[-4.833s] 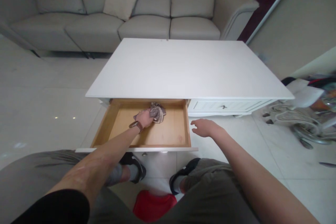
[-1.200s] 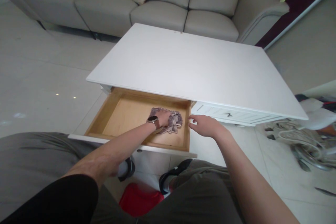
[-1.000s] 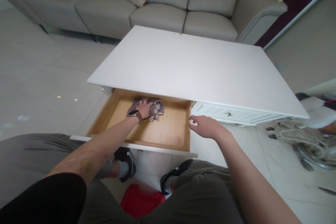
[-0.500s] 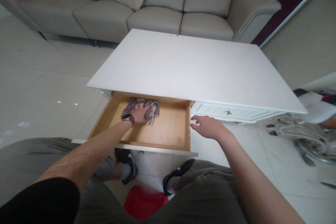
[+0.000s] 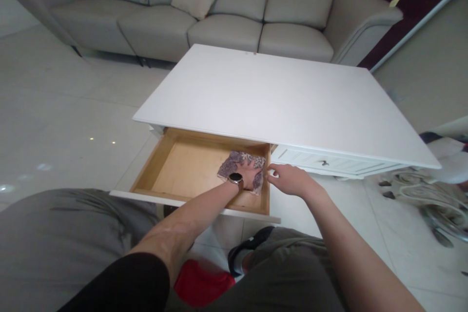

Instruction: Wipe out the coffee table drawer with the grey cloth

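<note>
Left hand [image 5: 249,177] grip presses cloth [image 5: 241,161] against drawer [image 5: 175,168] right edge.

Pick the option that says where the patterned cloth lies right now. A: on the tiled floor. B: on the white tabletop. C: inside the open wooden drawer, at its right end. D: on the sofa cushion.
C: the cloth lies under the left hand on the bottom of the drawer, against its right wall.
</note>
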A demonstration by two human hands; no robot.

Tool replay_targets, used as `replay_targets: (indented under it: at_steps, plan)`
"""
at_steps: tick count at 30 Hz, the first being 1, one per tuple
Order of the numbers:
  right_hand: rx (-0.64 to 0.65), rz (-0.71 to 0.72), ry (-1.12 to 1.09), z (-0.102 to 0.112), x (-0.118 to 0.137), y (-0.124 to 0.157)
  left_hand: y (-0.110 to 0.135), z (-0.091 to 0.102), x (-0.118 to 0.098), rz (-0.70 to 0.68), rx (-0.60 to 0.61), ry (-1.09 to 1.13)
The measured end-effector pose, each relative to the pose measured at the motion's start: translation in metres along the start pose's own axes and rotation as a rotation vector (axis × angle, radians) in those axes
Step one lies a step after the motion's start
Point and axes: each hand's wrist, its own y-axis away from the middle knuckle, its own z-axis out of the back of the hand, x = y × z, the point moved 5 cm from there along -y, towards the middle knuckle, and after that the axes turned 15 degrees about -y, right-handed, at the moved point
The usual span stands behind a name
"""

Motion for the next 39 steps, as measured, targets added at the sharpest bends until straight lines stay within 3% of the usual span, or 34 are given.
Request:
replay_targets:
  at_steps: [3,6,14,18,21,23,26,30,32,35,39]
  plan:
    - [0.012,0.001,-0.007,-0.003,-0.002,0.001,0.020,-0.010,0.003,-0.122,0.011,-0.044]
    - [0.003,-0.008,-0.019,-0.003,-0.005,0.003,0.043,-0.019,0.021,-0.174,-0.002,-0.081]
    - [0.000,-0.005,-0.052,-0.002,-0.010,0.012,0.056,-0.011,0.116,0.132,0.025,-0.072]
    - [-0.026,-0.033,-0.048,0.000,-0.017,0.017,0.058,-0.003,0.129,0.155,-0.035,-0.098]
    - [-0.039,-0.046,-0.046,0.001,-0.022,0.018,0.054,0.006,0.119,0.187,-0.135,-0.026]
    - [-0.019,-0.046,-0.047,0.000,-0.024,0.019,0.048,0.015,0.108,0.217,-0.254,0.152]
    - [0.023,-0.039,-0.048,-0.004,-0.026,0.018,0.033,0.030,0.084,0.237,-0.407,0.402]
    - [0.032,-0.021,-0.048,-0.007,-0.026,0.017,0.007,0.053,0.046,0.196,-0.546,0.557]
    - [0.027,-0.020,-0.048,-0.007,-0.026,0.017,-0.006,0.060,0.027,0.144,-0.542,0.637]
    - [0.031,-0.021,-0.039,-0.008,-0.026,0.016,-0.020,0.058,0.001,0.093,-0.391,0.613]
    - [0.040,-0.019,-0.036,-0.009,-0.025,0.014,-0.020,0.055,-0.010,0.147,-0.335,0.501]
